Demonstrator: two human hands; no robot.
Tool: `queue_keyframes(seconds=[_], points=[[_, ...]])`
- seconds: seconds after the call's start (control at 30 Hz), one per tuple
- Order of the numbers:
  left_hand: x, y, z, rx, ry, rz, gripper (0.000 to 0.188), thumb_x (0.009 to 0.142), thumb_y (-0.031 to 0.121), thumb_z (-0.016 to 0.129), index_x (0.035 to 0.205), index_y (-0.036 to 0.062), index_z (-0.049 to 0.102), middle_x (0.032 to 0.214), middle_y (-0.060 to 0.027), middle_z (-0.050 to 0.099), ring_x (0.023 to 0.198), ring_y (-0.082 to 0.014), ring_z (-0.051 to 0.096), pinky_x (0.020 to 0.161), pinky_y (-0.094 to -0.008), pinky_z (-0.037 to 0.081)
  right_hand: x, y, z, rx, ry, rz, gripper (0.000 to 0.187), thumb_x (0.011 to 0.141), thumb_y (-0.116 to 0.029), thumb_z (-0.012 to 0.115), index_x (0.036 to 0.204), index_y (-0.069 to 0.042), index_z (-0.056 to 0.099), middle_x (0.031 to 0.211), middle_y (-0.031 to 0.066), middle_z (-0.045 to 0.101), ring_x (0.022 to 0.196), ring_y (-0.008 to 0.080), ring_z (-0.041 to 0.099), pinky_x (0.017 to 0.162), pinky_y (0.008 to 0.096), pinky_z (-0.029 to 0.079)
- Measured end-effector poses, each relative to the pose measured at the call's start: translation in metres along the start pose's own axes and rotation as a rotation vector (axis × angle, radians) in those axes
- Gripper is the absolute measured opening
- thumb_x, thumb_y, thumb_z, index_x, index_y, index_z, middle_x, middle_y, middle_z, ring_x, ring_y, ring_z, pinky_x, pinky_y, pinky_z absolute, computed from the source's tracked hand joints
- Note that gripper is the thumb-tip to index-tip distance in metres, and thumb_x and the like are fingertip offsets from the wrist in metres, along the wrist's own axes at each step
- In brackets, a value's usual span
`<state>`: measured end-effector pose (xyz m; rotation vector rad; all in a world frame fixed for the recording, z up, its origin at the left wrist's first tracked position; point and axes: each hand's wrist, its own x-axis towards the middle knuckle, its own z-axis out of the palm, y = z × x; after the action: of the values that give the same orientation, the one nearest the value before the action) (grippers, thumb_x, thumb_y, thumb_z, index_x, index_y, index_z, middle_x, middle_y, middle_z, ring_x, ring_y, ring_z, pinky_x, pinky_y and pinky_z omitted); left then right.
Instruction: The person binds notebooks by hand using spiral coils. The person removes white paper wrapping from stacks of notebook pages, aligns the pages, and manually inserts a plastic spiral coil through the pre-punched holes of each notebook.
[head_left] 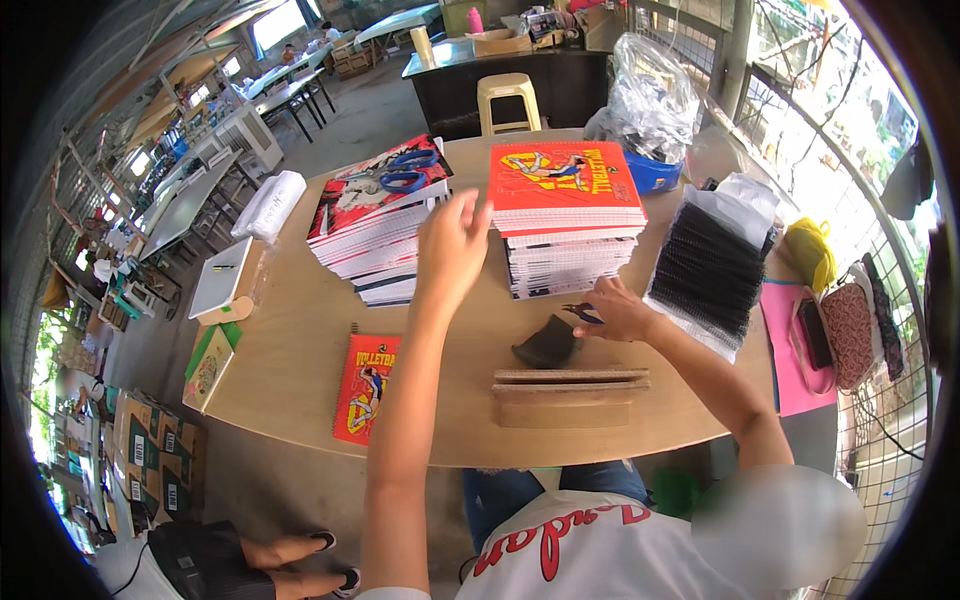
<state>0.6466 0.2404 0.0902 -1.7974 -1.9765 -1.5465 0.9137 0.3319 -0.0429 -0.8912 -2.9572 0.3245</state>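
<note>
My right hand (pixel 618 312) is closed around small pliers (pixel 582 314) with dark handles, low over the table in front of the right stack of red spiral notebooks (pixel 568 185). My left hand (pixel 455 242) is raised between the two stacks, fingers apart and nothing seen in them, close to the left edge of the red notebooks. Blue-handled scissors (pixel 405 172) lie on the left stack of notebooks (pixel 375 225). A single red notebook (pixel 364 388) rests flat beside my left forearm, which partly covers it. Near the pliers is a dark scrap (pixel 547 343).
A slotted wooden block (pixel 570 397) stands at the near edge. Black binding coils (pixel 708 265) lie to the right, by a blue basin (pixel 652 172) and a pink folder (pixel 795 350) with pouches. A wrapped roll (pixel 268 203) sits at the left edge. Another person stands lower left.
</note>
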Motion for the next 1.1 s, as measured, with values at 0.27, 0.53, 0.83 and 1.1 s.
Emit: queue_keyframes(seconds=[0.27,0.53,0.83,1.1], points=[[0.095,0.013,0.035,0.299,-0.462,-0.559,0.043,0.076,0.03,0.085,0.093,-0.0061,0.07,0.094,-0.0211,0.073,0.088,-0.0337,0.072,0.082,-0.042,0.056,-0.096,-0.074,-0.045,0.142,0.016,-0.141,0.077,0.074,-0.046,0.081,0.136,-0.01,0.052,0.121,0.0171,0.053,0.101,0.0386,0.062,0.09,0.0433,0.053],[0.038,0.054,-0.014,-0.197,0.077,0.013,0.028,0.084,0.0,0.076,0.097,0.0017,0.051,0.087,-0.008,0.07,0.078,-0.0111,0.064,0.068,-0.0283,0.051,-0.078,-0.036,-0.095,0.723,0.992,-0.014,0.104,0.067,-0.032,0.091,0.152,-0.012,0.034,0.152,0.0196,0.036,0.139,0.0418,0.035,0.11,0.0479,0.037],[-0.148,-0.026,-0.066,-0.543,0.091,-0.39,0.043,0.09,-0.001,0.069,0.13,0.0007,0.053,0.113,-0.0069,0.067,0.1,-0.009,0.062,0.083,-0.0224,0.048,-0.043,-0.113,-0.09,0.881,0.505,-0.076,0.014,0.086,-0.002,0.07,0.1,0.001,0.07,0.082,0.0179,0.069,0.075,0.0264,0.07,0.067,0.0368,0.053],[-0.196,-0.063,-0.037,-0.528,0.031,-0.512,0.033,0.093,0.004,0.068,0.123,0.0017,0.055,0.108,-0.0053,0.066,0.096,-0.011,0.062,0.086,-0.0275,0.05,-0.051,-0.111,-0.049,0.657,0.464,-0.109,0.023,0.083,-0.007,0.074,0.105,-0.002,0.071,0.078,0.0218,0.063,0.071,0.0354,0.064,0.065,0.0367,0.052]])
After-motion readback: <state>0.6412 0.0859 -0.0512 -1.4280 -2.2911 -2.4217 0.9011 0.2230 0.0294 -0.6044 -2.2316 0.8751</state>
